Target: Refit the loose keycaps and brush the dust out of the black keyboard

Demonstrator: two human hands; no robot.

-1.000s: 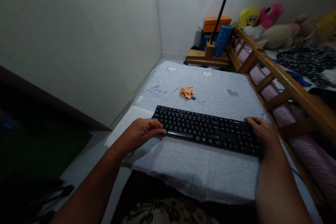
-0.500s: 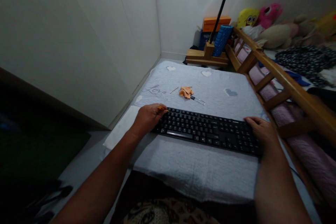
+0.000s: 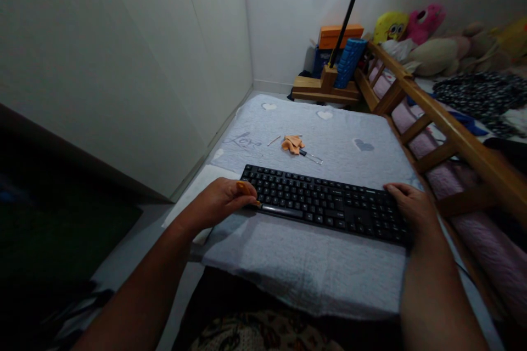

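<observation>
A black keyboard lies on the cloth-covered surface before me. My left hand is closed around a slim yellow-orange tool, whose exact kind I cannot make out; its tip meets the keyboard's front edge, left of the space bar. At the opposite end, my right hand grips the keyboard's right side, thumb over the back edge. Beyond the keyboard rest a crumpled orange cloth, a wire-ended tool with a black grip and a thin stick.
A pale quilted cover with hearts lies beneath the keyboard. White panels rise along the left. A wooden bed rail runs down the right side, with plush toys behind it. A wooden stand with a black pole stands at the back.
My left hand has moved toward me with the yellow-orange tool, from the keyboard's back left area to its front edge. My right hand and the keyboard have stayed in place.
</observation>
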